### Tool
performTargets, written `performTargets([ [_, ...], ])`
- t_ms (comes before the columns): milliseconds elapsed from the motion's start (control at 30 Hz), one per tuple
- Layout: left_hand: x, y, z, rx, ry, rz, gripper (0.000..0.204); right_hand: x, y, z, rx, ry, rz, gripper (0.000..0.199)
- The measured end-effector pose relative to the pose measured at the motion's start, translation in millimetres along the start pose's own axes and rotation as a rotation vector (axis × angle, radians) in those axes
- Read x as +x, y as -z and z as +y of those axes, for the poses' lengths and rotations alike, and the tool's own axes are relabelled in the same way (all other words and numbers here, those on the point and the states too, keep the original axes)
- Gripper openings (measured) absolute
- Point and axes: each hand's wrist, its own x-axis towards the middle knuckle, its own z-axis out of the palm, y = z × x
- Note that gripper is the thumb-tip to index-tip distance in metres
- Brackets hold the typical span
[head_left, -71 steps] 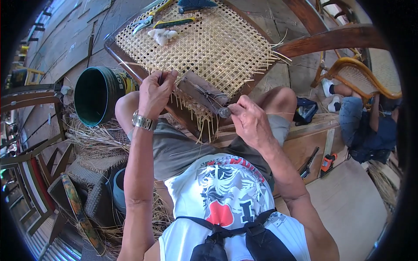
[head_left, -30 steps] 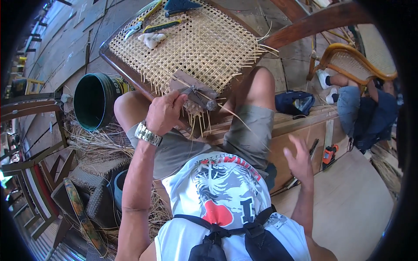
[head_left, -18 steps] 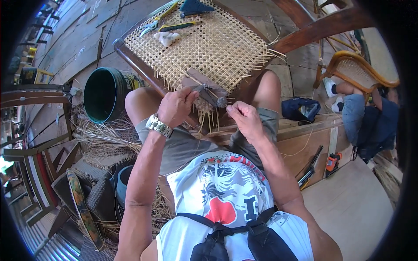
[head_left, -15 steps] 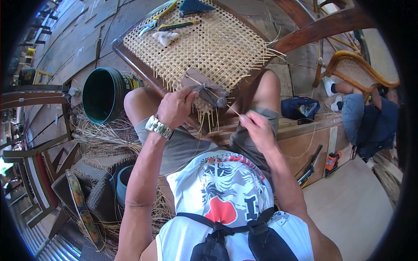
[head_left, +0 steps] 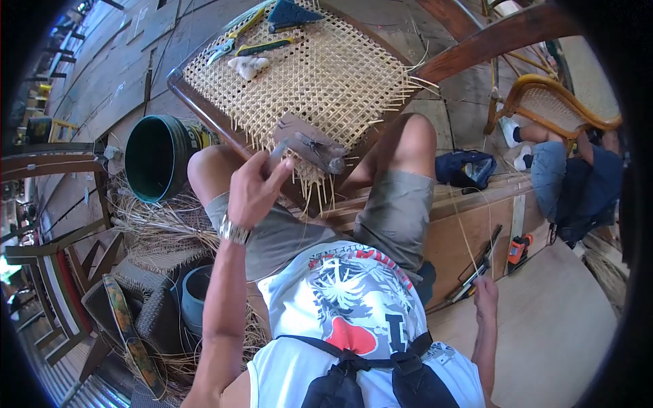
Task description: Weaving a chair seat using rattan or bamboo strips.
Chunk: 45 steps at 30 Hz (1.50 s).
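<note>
A chair seat of woven cane (head_left: 326, 75) in a dark wooden frame lies in front of me, loose strand ends sticking out along its near edge. On its near corner rests a small brown wooden block (head_left: 291, 129) with a dark metal piece (head_left: 311, 143) on top. My left hand (head_left: 253, 194) is closed by the block, a flat grey piece (head_left: 277, 154) pinched between thumb and fingers; its kind is unclear. Out to the right, my right hand (head_left: 486, 296) is closed on a thin cane strand (head_left: 464, 233), which rises in a loop.
Pliers (head_left: 265, 46), yellow-handled shears (head_left: 235, 34), a blue wedge (head_left: 292, 12) and a white wad (head_left: 248, 66) lie on the seat. A dark green bucket (head_left: 151, 160) and loose cane strips (head_left: 166, 224) are at left. Another person (head_left: 578, 177) sits at right near a rattan chair (head_left: 544, 95).
My right hand has swung away from the block, out and back to the right, with the strand. My left hand has drawn slightly back from the block; the strand no longer lies across it.
</note>
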Motion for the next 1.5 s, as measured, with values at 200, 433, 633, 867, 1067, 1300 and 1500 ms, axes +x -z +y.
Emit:
performTargets([
  [200,-0.7,12.9,32.6,-0.168,-0.092,0.103,0.037,-4.1,-133.1,-105.4,0.143,0.6,-0.241,0.014],
  [433,75.3,11.1,110.4,0.204,-0.485,-0.063,0.029,-18.6,-144.7,-164.2,0.186,0.625,-0.207,0.017],
  [633,-15.2,-49.6,145.2,-0.136,-0.506,-0.539,0.026,-50.0,-150.4,-185.9,0.49,0.581,-0.547,0.023],
  [867,1.9,-43.3,134.0,-0.739,-0.18,-0.39,0.017,-44.0,-165.3,-195.0,0.275,0.639,-0.761,0.015],
  [1067,86.1,156.4,37.2,-0.864,-0.15,0.207,0.033,27.4,-131.5,-178.2,0.023,0.8,-0.5,0.022],
  [1300,34.0,184.0,-35.9,0.012,-0.04,0.153,0.052,32.3,-126.8,-170.5,0.1,0.647,-0.606,0.024],
  [1500,-79.5,21.4,51.5,-0.466,0.176,-0.558,0.049,-3.5,-133.3,-174.5,0.181,0.599,-0.656,0.025],
])
